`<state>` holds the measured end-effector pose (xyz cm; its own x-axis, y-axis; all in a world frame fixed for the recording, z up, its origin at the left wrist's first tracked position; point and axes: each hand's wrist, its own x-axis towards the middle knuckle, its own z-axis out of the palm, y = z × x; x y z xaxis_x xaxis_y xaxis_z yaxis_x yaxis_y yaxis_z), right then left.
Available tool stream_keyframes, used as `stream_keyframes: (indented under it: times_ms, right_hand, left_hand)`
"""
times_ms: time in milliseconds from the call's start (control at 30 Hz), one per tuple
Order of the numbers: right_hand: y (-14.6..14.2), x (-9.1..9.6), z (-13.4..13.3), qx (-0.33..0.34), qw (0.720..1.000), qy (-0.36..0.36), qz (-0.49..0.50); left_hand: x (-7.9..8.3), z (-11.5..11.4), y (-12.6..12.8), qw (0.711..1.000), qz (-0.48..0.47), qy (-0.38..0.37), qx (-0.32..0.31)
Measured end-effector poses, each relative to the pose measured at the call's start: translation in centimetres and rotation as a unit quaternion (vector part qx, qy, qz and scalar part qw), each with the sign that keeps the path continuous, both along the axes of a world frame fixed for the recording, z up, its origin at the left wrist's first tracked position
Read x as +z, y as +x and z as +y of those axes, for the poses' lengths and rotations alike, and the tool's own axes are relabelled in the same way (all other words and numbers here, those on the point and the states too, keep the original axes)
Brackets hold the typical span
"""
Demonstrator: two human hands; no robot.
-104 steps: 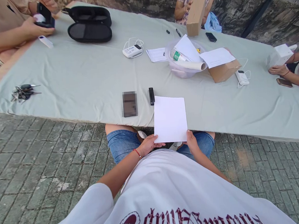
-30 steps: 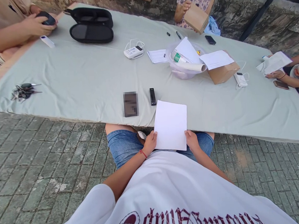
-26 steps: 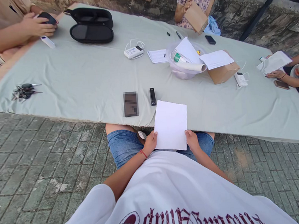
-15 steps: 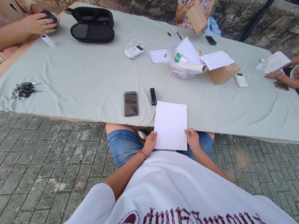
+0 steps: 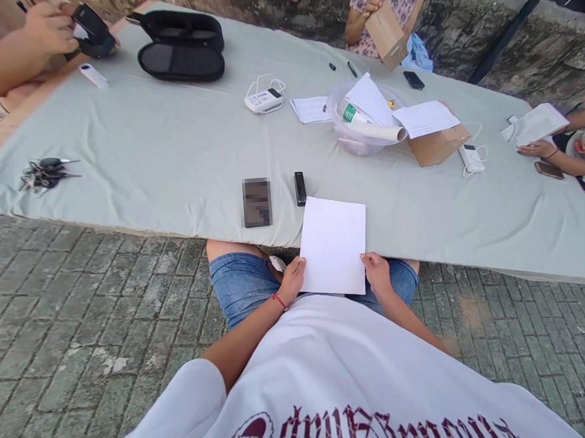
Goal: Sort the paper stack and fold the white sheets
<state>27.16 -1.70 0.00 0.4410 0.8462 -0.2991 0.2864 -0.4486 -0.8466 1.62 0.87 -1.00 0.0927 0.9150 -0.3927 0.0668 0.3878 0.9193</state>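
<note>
A blank white stack of paper (image 5: pixel 334 246) lies tilted across the table's near edge, its lower end over my lap. My left hand (image 5: pixel 293 277) pinches its left edge, thumb on top. On the opposite edge, my right hand (image 5: pixel 375 271) grips it the same way. Just beyond the paper's upper left corner stands a small black stapler-like object (image 5: pixel 300 189). Left of that lies a dark flat rectangle (image 5: pixel 256 203), blurred by pixels.
The cloth-covered table (image 5: pixel 178 160) carries keys (image 5: pixel 47 175), a black case (image 5: pixel 181 58), a white corded device (image 5: pixel 264 101), a plastic basin (image 5: pixel 357 146) with papers and a bottle, and a cardboard box (image 5: pixel 438 146). Other people sit around it; one holds a brown paper bag (image 5: pixel 386 35).
My hands and the paper have hardly moved. The person at far left has raised a hand and tilted up the black object. The person at the back has shifted a hand onto the bag.
</note>
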Motion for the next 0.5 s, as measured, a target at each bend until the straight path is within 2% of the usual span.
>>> stream_keyframes:
  times_ms: [267,500]
  right_hand:
    - [-0.18,-0.01,0.23,-0.014,1.0,-0.006,-0.002]
    - [-0.33,-0.2,0.17,-0.026,0.998,-0.01,0.047]
  left_hand:
    - [0.28,-0.11,0.01,1.0,0.013,0.013,0.009]
    - [0.09,-0.2,0.23,0.998,-0.051,-0.035,0.025]
